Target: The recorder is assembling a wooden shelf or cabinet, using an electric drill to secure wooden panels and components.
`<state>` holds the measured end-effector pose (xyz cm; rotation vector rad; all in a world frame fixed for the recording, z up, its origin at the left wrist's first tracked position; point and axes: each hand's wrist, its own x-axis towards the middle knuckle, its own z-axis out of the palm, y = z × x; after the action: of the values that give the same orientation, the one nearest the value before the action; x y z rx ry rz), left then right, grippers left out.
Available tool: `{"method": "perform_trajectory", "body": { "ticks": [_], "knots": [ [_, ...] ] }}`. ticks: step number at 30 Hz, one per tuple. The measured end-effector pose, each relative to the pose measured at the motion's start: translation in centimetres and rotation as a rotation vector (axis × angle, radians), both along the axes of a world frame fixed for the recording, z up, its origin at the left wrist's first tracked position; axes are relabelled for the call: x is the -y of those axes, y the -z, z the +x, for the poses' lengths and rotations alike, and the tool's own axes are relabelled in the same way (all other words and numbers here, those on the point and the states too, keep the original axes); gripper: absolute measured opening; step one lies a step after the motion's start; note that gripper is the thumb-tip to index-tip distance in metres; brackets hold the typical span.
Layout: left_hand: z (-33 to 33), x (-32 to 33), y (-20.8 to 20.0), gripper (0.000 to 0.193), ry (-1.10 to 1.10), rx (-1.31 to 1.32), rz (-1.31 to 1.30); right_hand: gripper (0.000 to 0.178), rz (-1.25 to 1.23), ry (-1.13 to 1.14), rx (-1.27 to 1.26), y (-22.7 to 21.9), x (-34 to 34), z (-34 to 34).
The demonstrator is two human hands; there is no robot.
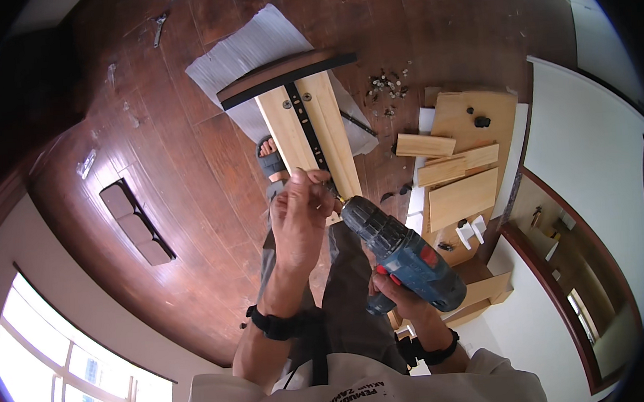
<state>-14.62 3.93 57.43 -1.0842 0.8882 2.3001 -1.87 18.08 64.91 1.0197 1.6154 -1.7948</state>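
Observation:
My right hand (399,294) grips the handle of a blue and black cordless drill (416,265), a finger by its red trigger. The drill points up and left, and its brass-coloured bit end reaches my left fingertips. My left hand (298,211) is closed in a pinch there; whatever lies between the fingers is too small to make out. Below and beyond it stretches a pale wooden piece (331,111) with a slotted black metal strip (303,120) along its middle. Two round metal fasteners show near its far end, which meets a dark crosspiece (276,76).
Grey foam sheeting (255,41) lies under the far end. Scattered small hardware (389,86) and pale boards (464,198) on cardboard lie to the right. A dark three-part panel (137,221) is on the wooden floor at left; a wrench-like tool (160,27) lies farther off. My sandalled foot (269,156) stands beside the wood.

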Motion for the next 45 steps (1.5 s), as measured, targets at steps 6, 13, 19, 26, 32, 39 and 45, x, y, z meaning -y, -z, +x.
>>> {"method": "perform_trajectory", "body": {
  "ticks": [6, 13, 19, 26, 32, 39, 45],
  "knots": [
    [-0.8, -0.1, 6.0, 0.028, 0.866, -0.551, -1.492, 0.011, 0.207, -0.075, -0.254, -0.2, -0.2, -4.5],
    [-1.8, -1.3, 7.6, 0.026, 1.009, -0.619, -1.607, 0.013, 0.298, -0.144, -0.354, 2.8, -0.8, -6.8],
    [-1.7, -1.2, 7.5, 0.026, 1.002, -0.65, -1.565, 0.023, 0.355, -0.289, -0.297, 4.2, -1.3, -7.6],
    [-1.5, -1.0, 7.7, 0.022, 0.992, -0.669, -1.518, 0.053, -0.142, 0.269, 0.382, 4.2, -1.4, -9.5],
    [-2.2, -1.3, 7.2, 0.02, 1.01, -0.6, -1.478, 0.052, -0.155, 0.263, 0.378, 4.3, -1.1, -9.8],
    [-2.8, -1.6, 6.7, 0.02, 1.05, -0.539, -1.456, 0.045, 0.144, -0.2, 0.171, 6.5, -2.4, -7.3],
    [-2.9, -1.8, 6.6, 0.022, 1.055, -0.494, -1.515, 0.036, 0.599, -0.614, -0.33, 8.1, -2.2, -7.8]
  ]
}}
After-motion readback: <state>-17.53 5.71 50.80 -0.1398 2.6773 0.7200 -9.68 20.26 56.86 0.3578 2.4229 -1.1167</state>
